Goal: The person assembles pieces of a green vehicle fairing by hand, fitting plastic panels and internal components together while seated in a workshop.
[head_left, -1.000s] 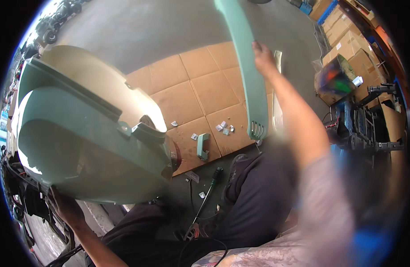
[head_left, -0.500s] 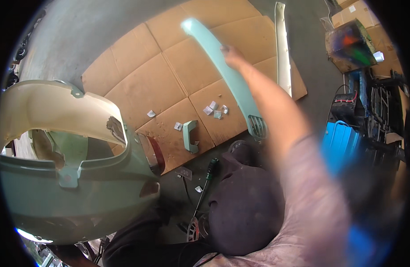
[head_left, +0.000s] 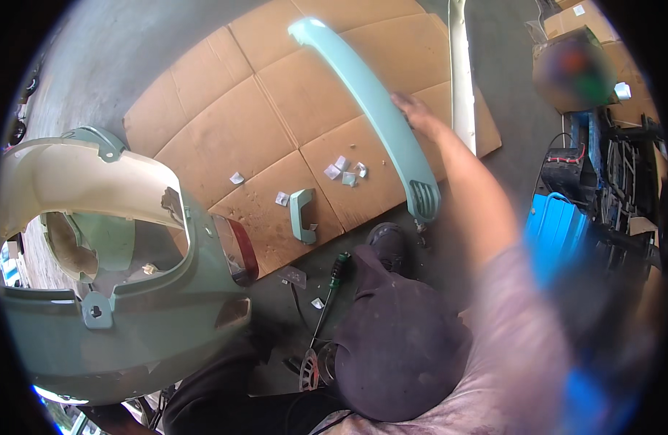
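Long pale turquoise curved panel (head_left: 374,101) with a slotted lower end lies on the flattened cardboard (head_left: 218,123). My right hand (head_left: 416,116) is beside the panel's right edge, a little blurred, its fingers stretched toward it; whether the fingertips touch is hard to tell. Nothing shows in its grasp. A green-grey scooter body shell (head_left: 152,319) with a large opening and cream inside fills the left. My left hand is out of sight.
On the cardboard are a small turquoise bracket (head_left: 299,217) and several scraps (head_left: 341,168). A long cream strip (head_left: 461,80) lies along its right side. A screwdriver (head_left: 337,275) is by my foot. Right stand a blue case (head_left: 555,232) and a box (head_left: 574,69).
My right hand has shifted right and slightly down, from on the panel to its edge. The panel sits a little differently. The whole view has shifted slightly.
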A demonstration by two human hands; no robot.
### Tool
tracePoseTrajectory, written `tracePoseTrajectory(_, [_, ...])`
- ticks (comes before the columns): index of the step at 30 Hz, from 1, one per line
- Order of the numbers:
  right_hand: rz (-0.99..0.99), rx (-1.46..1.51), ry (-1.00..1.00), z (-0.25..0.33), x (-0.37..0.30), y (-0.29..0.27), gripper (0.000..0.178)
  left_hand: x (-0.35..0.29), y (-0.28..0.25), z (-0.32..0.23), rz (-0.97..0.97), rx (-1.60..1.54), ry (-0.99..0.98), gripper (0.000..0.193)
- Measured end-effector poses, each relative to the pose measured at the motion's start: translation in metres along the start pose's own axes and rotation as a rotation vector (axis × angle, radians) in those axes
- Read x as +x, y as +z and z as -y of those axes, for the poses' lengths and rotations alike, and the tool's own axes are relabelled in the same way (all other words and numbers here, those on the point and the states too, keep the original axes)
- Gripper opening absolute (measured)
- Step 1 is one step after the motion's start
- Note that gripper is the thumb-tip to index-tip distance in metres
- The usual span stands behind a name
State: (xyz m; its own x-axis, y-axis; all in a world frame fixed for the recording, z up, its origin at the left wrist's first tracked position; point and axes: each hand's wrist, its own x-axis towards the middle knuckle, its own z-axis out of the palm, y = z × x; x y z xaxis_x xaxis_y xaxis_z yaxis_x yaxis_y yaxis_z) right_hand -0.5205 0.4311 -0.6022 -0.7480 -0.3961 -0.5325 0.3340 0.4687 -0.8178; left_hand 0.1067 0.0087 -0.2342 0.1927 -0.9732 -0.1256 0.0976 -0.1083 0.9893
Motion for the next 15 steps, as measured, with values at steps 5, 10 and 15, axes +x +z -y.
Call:
tracePoseTrajectory(5, [-0.079,0.019,-0.004,-0.011,0.012,-0.009,0.059,-0.064,0.055,0.006,-0.177,0.074,0.179,0.049])
tracePoseTrajectory(10, [-0.69,-1.067,0.013,-0.098,0.042,-0.089,0.076,-0.004,-0.022,0.018,0.188,0.494,0.315,0.047])
tracePoseTrajectory(15, [-0.462,-1.021,-0.051,-0.074,0.011,-0.075,0.081,-0.036,0.01,0.015,0.22,0.292,0.21,0.045])
